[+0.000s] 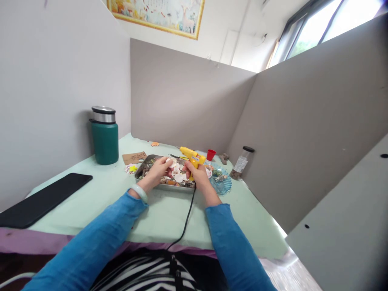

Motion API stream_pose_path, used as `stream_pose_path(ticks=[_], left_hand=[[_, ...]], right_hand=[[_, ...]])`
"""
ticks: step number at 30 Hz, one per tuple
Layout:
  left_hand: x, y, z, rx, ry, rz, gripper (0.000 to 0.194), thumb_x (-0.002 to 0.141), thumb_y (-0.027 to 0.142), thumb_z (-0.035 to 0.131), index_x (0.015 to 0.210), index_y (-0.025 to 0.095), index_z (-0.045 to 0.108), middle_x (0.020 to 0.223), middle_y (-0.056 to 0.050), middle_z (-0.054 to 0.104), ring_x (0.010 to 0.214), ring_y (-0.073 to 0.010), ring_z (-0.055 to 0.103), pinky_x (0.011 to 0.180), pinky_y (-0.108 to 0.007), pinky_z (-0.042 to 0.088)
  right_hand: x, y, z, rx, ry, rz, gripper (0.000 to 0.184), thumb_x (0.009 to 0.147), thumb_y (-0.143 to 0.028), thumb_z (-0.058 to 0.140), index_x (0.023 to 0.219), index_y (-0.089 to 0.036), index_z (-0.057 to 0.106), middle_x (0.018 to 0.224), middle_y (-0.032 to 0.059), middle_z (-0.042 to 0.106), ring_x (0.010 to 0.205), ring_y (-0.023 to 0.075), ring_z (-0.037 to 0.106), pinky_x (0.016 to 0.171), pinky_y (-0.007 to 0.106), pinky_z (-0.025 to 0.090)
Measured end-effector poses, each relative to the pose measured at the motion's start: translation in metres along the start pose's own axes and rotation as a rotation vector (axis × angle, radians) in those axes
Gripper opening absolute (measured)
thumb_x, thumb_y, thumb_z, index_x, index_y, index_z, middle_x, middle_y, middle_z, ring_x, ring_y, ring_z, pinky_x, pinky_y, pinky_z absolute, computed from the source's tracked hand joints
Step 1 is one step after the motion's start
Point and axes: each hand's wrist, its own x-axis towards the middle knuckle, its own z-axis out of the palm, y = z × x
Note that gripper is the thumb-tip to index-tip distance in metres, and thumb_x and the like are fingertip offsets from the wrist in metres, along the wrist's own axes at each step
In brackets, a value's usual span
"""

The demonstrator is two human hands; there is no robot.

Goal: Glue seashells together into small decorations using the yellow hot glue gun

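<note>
Across the near worktop [163, 210], a black cord [188, 216] runs up to a yellow glue gun [193, 155], gripped in the right hand [198, 176] over the right end of a metal tray [174, 188]; beside it, slightly apart, the left hand [158, 171] pinches a white piece [171, 163] above the tray; rightward sits a blue plate [222, 186]; farther, a red cup [211, 154].

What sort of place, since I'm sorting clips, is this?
Likely a craft workspace: grey partitions border the table, the right hand holds a glue gun, and a tray holds shell-like pieces.
</note>
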Motion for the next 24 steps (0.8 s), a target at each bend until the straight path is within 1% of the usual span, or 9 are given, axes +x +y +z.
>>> stream_pose_path(ticks=[3,5,9,12,15,19,24], left_hand=[[-0.001,0.001,0.0,0.003,0.004,0.014,0.039,0.069,0.045,0.076,0.072,0.018,0.049,0.055,0.008,0.044,0.043,-0.0058,0.041,0.046,-0.021,0.046],[-0.001,0.001,-0.002,0.019,0.009,0.029,0.038,0.07,0.045,0.076,0.071,0.018,0.05,0.052,0.008,0.041,0.041,-0.0052,0.037,0.046,-0.021,0.046],[0.0,0.0,-0.005,0.021,0.04,0.034,0.036,0.069,0.044,0.076,0.068,0.017,0.052,0.049,0.009,0.037,0.04,-0.0047,0.033,0.045,-0.021,0.043],[0.0,0.001,-0.005,0.008,0.067,0.02,0.035,0.067,0.044,0.075,0.067,0.017,0.053,0.048,0.01,0.032,0.041,-0.0045,0.03,0.044,-0.02,0.04],[-0.001,0.003,-0.004,-0.002,0.079,0.012,0.035,0.067,0.045,0.074,0.066,0.017,0.052,0.048,0.01,0.028,0.042,-0.0045,0.027,0.043,-0.019,0.037],[-0.002,0.005,-0.003,-0.014,0.072,0.011,0.035,0.066,0.044,0.074,0.066,0.018,0.05,0.049,0.011,0.026,0.042,-0.0048,0.025,0.042,-0.02,0.034],[0.0,0.004,-0.003,-0.028,0.04,0.004,0.032,0.07,0.039,0.069,0.064,0.02,0.044,0.048,0.01,0.028,0.04,-0.0052,0.023,0.04,-0.02,0.033]], right_hand=[[0.001,0.0,-0.006,0.016,-0.045,0.006,0.037,0.071,-0.053,0.071,0.072,-0.017,0.064,0.063,0.0011,0.065,0.042,0.0081,0.046,0.045,0.024,0.042],[0.001,0.001,-0.01,0.026,-0.072,0.009,0.038,0.072,-0.054,0.071,0.072,-0.017,0.065,0.058,0.0003,0.063,0.041,0.0082,0.045,0.044,0.024,0.041],[0.002,0.004,-0.016,0.007,-0.118,0.03,0.041,0.074,-0.057,0.07,0.069,-0.017,0.063,0.049,-0.0017,0.056,0.038,0.0084,0.043,0.042,0.023,0.039],[0.002,0.005,-0.017,-0.051,-0.141,0.047,0.042,0.074,-0.058,0.07,0.066,-0.017,0.062,0.048,-0.002,0.054,0.037,0.0082,0.042,0.041,0.023,0.038],[0.002,0.006,-0.017,-0.07,-0.137,0.066,0.043,0.072,-0.059,0.071,0.068,-0.018,0.062,0.05,-0.0024,0.055,0.038,0.0083,0.042,0.042,0.024,0.039],[0.002,0.007,-0.017,-0.044,-0.145,0.074,0.042,0.07,-0.058,0.073,0.07,-0.017,0.062,0.053,-0.0023,0.056,0.038,0.008,0.042,0.041,0.024,0.039],[0.003,0.008,-0.019,-0.069,-0.172,0.078,0.04,0.073,-0.055,0.072,0.071,-0.016,0.063,0.053,-0.0025,0.055,0.037,0.0075,0.042,0.04,0.023,0.035]])
